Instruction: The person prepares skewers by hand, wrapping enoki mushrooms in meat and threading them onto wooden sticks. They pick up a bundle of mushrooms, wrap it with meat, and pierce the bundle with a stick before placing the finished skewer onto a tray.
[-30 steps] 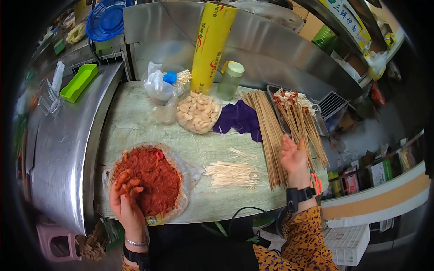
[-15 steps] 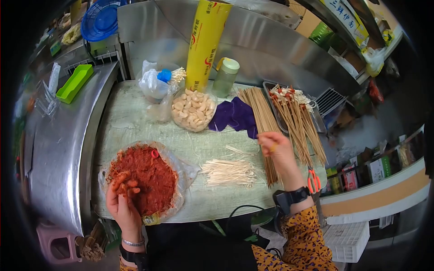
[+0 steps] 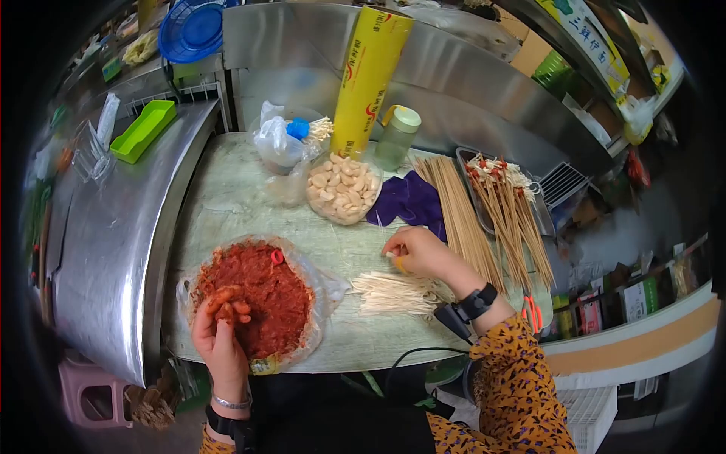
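Note:
My left hand point(image 3: 225, 333) is raised over a bag of red minced filling point(image 3: 272, 303), its red-smeared fingers curled together; what they hold, if anything, I cannot make out. A red ring point(image 3: 277, 257) lies on the filling. My right hand point(image 3: 416, 251) is pinched just above a pile of thin white strips point(image 3: 397, 293), with something small and pale at its fingertips. Bare wooden skewers point(image 3: 460, 216) lie to its right. Behind it are a purple cloth point(image 3: 412, 200) and a clear container of peeled cloves point(image 3: 342, 189).
A tray of filled skewers point(image 3: 507, 189) and orange-handled scissors point(image 3: 532, 312) are at the right. Toward the back stand a yellow film roll point(image 3: 369, 83), a green-lidded bottle point(image 3: 397, 136) and a white plastic bag point(image 3: 277, 140). A steel counter point(image 3: 128, 242) borders the left.
My right hand has moved left from the bare skewers to the white strips. My left hand's fingers have curled in more. The whole view has shifted slightly.

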Available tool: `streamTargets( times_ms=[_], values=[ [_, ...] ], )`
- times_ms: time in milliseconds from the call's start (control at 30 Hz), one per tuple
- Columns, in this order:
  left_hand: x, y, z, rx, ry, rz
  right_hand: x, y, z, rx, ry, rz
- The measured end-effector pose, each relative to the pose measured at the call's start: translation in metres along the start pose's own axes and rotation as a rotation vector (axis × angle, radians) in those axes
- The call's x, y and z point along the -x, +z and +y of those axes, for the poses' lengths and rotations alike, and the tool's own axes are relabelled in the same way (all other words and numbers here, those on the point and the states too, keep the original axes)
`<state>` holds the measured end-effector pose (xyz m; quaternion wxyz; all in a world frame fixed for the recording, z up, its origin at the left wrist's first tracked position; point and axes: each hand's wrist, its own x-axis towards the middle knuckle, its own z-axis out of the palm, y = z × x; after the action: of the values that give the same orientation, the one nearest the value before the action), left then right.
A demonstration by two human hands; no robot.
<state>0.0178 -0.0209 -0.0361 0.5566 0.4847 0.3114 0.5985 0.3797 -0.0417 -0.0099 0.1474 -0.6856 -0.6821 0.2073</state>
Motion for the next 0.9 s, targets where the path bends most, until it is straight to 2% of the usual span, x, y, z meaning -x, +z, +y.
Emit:
streamTargets(
  times_ms=[33, 67, 167, 233, 333, 467, 633, 700, 767, 900],
  values=[
    [0.001, 0.000, 0.000, 0.015, -0.001, -0.001, 0.000, -0.001, -0.002, -0.134, -0.059, -0.045],
    [0.001, 0.000, 0.000, 0.014, -0.004, 0.000, 0.000, 0.002, -0.003, -0.135, -0.058, -0.048],
    [-0.001, 0.002, 0.001, 0.027, -0.027, 0.000, -0.002, 0.006, -0.013, -0.048, -0.081, -0.119],
    [0.000, 0.006, 0.005, 0.027, -0.024, 0.044, -0.005, 0.007, -0.022, 0.085, -0.009, -0.214],
    [0.000, 0.007, 0.005, 0.050, -0.023, 0.053, -0.007, 0.011, -0.030, 0.199, -0.005, -0.243],
    [0.001, 0.003, 0.003, 0.055, -0.035, 0.054, -0.010, 0.010, -0.016, 0.183, -0.070, -0.241],
    [0.001, 0.004, 0.003, 0.018, -0.024, 0.044, -0.008, -0.011, -0.009, -0.182, 0.104, -0.103],
    [0.000, 0.005, 0.005, 0.020, -0.023, 0.042, -0.008, -0.017, -0.004, -0.199, 0.099, -0.089],
    [0.000, 0.006, 0.007, 0.019, -0.023, 0.043, -0.007, -0.025, -0.002, -0.094, -0.045, 0.020],
    [0.001, 0.006, 0.007, 0.034, -0.048, 0.061, 0.000, -0.051, -0.010, -0.095, -0.057, 0.109]
  ],
)
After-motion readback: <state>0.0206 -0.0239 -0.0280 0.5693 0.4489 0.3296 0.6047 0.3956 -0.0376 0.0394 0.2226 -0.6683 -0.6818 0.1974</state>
